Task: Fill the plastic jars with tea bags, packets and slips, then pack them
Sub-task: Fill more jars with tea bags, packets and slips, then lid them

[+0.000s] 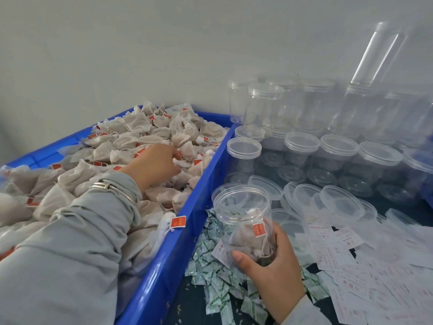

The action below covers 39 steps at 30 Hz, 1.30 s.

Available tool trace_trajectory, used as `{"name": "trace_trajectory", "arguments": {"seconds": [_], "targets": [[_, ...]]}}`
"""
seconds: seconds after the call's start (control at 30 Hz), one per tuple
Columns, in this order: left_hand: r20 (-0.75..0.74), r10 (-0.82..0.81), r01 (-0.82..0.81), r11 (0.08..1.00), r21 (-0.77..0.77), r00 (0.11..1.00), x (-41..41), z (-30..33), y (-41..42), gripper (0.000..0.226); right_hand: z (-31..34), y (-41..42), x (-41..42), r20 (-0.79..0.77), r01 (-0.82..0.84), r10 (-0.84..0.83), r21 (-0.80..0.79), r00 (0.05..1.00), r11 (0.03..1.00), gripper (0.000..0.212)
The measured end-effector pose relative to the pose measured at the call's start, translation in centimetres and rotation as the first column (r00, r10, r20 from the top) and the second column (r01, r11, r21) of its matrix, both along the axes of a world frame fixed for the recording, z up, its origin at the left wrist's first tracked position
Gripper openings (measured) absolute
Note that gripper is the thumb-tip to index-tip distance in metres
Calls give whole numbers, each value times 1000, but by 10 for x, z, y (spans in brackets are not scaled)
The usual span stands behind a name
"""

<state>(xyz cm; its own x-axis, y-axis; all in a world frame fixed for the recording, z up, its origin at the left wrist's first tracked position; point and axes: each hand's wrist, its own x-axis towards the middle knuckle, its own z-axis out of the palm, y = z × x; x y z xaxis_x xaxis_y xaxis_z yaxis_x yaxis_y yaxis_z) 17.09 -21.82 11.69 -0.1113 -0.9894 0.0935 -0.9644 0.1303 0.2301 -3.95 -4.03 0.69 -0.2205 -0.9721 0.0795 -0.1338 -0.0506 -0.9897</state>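
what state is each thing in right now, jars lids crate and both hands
held jar: open, no lid, a few tea bags inside
right hand: grips the held jar near its base
left hand: reaching into the tea bags, fingers curled on one
blue crate: heaped full
stacked jars: capped, empty
loose lids: off, piled on table
green packets: scattered
paper slips: scattered

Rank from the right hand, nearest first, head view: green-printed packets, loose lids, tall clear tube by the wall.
From the right hand:
1. Green-printed packets: on the table directly beside and under the hand, to its left.
2. Loose lids: piled behind the hand, mid-table.
3. Tall clear tube: far back right, leaning at the wall.
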Motion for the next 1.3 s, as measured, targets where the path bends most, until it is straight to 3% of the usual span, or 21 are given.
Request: {"name": "trace_trajectory", "arguments": {"seconds": [0.17,0.3,0.53,0.63,0.73,0.83,0.97,1.07,1.3], "targets": [[230,-48,9,986,168,972,2,-17,-3,40,0,0,0,-7,4,-4,4,1000,1000,96],[229,-18,-21,986,164,973,3,-17,-5,42,1,0,0,12,-5,5,6,1000,1000,102],[231,-16,-14,992,128,973,1,-12,-4,26,0,-1,-1,-10,-8,8,7,1000,1000,100],[137,10,-15,999,37,991,2,-5,-4,23,0,0,-1,-7,-13,13,3,1000,1000,98],[-126,-3,-7,997,-77,992,-5,7,0,25,-1,0,-1,7,-27,27,7,1000,1000,97],[-513,-28,-3,998,-58,858,-16,17,9,28,0,-1,-1,-13,-33,33,2,999,999,91],[-747,-84,193,979,60,659,-31,26,28,24,1,-1,-1,-32,-36,36,3,999,999,90],[-784,-156,353,932,86,601,-43,29,44,13,0,-1,-2,-35,-35,35,-10,999,999,82],[-530,-390,516,849,109,753,-58,25,70,5,-1,-2,-1,-59,-18,16,-33,998,999,83]]}}
